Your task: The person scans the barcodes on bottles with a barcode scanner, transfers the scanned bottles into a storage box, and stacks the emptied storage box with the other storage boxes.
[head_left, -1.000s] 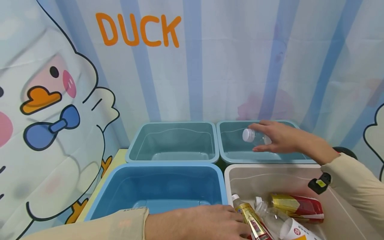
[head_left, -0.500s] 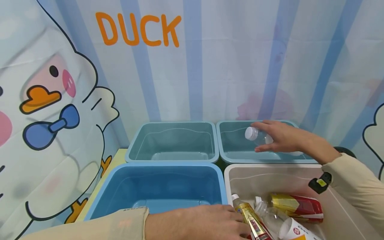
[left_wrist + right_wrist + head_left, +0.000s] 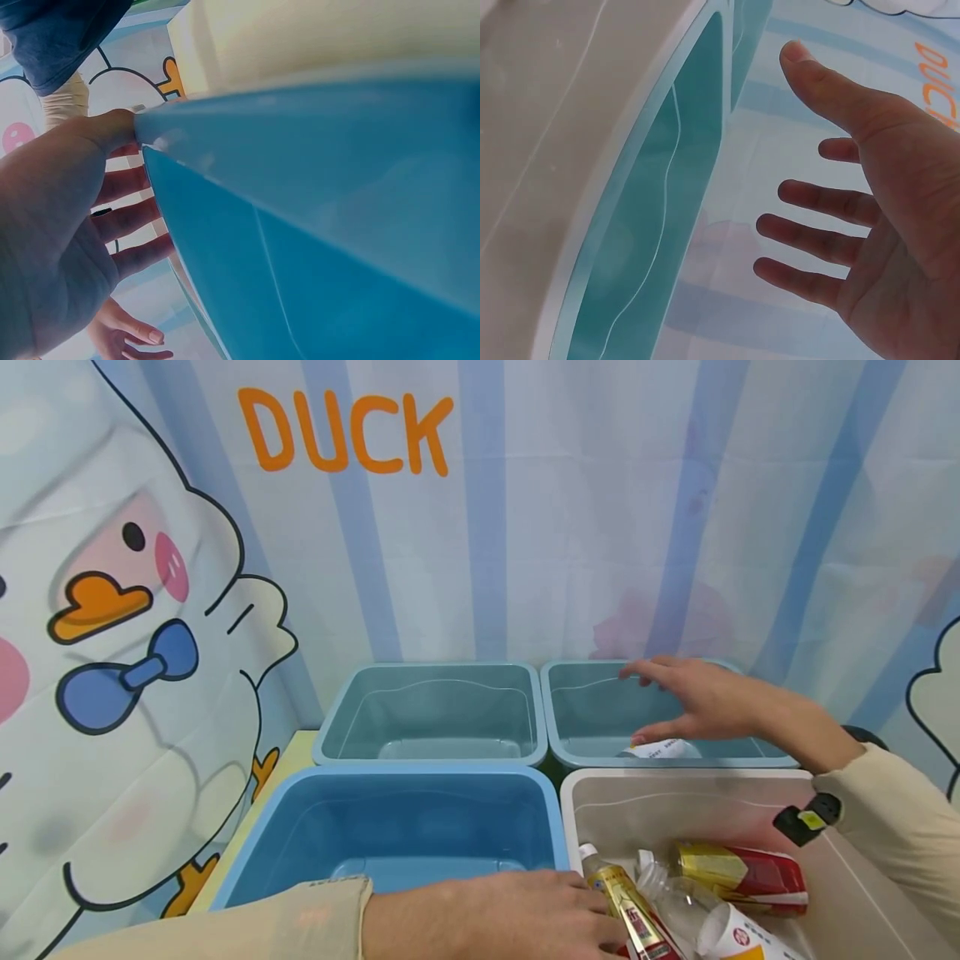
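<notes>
My right hand (image 3: 705, 697) hovers over the back right teal bin (image 3: 772, 761), thumb and fingers apart, with nothing held. Below the thumb, inside that bin, a white printed label (image 3: 660, 749) shows on what looks like the bottle; the hand hides the rest. The right wrist view shows the same right hand (image 3: 900, 202) with its palm bare. My left hand (image 3: 510, 914) lies at the near corner of the blue bin (image 3: 420, 770), fingers reaching over the beige bin (image 3: 675, 777). In the left wrist view its thumb touches the blue rim; the fingertips are partly hidden.
Inside the beige bin lie a gold-and-red bottle (image 3: 630, 910), a clear bottle (image 3: 682, 902), a red-and-gold can (image 3: 742, 877) and a white paper cup (image 3: 742, 935). Another teal bin (image 3: 431, 762) stands back left. Behind hangs a striped duck-print curtain (image 3: 570, 527).
My right hand has let go of the clear white-capped bottle, which has dropped into the back right teal bin. Its fingers have spread wider. The left hand has not moved.
</notes>
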The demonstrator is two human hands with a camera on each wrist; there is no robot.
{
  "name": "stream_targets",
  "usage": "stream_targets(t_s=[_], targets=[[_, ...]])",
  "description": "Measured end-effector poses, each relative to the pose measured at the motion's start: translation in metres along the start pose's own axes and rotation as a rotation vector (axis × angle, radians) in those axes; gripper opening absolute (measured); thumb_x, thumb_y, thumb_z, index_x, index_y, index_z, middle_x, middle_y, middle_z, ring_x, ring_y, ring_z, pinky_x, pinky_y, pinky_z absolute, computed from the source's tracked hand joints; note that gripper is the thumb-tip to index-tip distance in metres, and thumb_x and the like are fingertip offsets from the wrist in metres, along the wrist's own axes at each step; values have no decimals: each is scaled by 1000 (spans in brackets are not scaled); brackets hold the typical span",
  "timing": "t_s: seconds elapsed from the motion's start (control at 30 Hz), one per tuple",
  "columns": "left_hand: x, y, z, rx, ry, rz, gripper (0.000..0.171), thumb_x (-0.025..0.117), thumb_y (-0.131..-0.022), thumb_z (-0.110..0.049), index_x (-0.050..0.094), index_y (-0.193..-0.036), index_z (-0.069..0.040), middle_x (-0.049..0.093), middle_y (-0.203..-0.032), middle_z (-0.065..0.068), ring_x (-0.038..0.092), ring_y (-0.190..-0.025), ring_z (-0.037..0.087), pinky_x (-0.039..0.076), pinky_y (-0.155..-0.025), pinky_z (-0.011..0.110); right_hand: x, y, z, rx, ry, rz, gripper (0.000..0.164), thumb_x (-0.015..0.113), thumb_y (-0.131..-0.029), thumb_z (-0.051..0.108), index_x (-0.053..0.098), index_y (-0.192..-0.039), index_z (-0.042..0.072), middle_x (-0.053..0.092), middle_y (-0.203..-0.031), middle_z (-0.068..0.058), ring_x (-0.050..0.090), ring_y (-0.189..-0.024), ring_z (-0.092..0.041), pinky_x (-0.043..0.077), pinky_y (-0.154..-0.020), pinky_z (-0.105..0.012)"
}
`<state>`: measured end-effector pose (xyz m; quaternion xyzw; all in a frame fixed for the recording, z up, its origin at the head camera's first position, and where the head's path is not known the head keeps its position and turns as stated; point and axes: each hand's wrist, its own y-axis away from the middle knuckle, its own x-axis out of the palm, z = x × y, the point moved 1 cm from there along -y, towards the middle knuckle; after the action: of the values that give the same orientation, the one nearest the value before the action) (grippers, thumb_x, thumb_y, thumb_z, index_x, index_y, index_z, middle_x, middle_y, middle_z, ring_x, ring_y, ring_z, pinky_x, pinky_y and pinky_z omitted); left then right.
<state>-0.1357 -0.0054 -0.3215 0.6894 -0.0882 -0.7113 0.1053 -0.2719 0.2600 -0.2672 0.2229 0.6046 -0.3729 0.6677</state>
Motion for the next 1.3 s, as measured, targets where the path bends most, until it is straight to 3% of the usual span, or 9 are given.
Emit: stream_targets(t_s=[0.27,0.43,0.7,0.83,0.97,1.13,1.3], targets=[[0,0,-1,7,-31,2,52,64,-101,-48,56,-149,-29,58,-145,-13,50,-132,0,32,-114,19,-1,10,19,-37,1,25,74,82,-85,55,57,-144,17,63,-135,-7,66,-115,-29,60,-86,-50],[0,0,-2,10,-52,5,50,63,-103,-48,57,-149,-30,59,-144,-13,50,-131,0,33,-114,19,2,18,31,-94,12,68,74,73,-88,64,57,-143,16,62,-133,-2,66,-112,-23,59,-88,-47],[0,-1,-3,19,-79,13,49,62,-103,-47,57,-148,-30,59,-143,-14,50,-130,-1,33,-113,18,13,39,51,-101,1,151,81,59,-86,79,58,-143,21,62,-132,3,67,-111,-21,59,-87,-43],[-1,-1,-3,17,-92,12,48,61,-104,-47,56,-149,-31,58,-144,-14,50,-130,-1,32,-113,18,19,49,55,-71,-68,229,79,62,-86,77,57,-144,23,62,-133,2,65,-114,-23,59,-88,-46],[0,-1,-2,16,-96,20,49,60,-104,-48,55,-150,-31,57,-145,-14,50,-131,-1,32,-113,18,30,53,54,-44,-146,318,74,69,-85,71,58,-142,24,62,-132,7,64,-114,-18,59,-89,-43],[0,-1,-3,13,-94,25,48,60,-105,-47,55,-150,-30,57,-146,-14,49,-132,-1,32,-114,19,44,57,48,-11,-250,420,61,81,-84,55,59,-135,30,63,-123,13,63,-103,-7,59,-86,-34],[0,-1,-3,10,-91,15,47,60,-105,-46,57,-148,-30,58,-144,-14,50,-131,-1,33,-113,19,57,62,44,69,-243,517,55,86,-79,50,61,-125,35,63,-109,19,61,-92,-4,58,-83,-32]])
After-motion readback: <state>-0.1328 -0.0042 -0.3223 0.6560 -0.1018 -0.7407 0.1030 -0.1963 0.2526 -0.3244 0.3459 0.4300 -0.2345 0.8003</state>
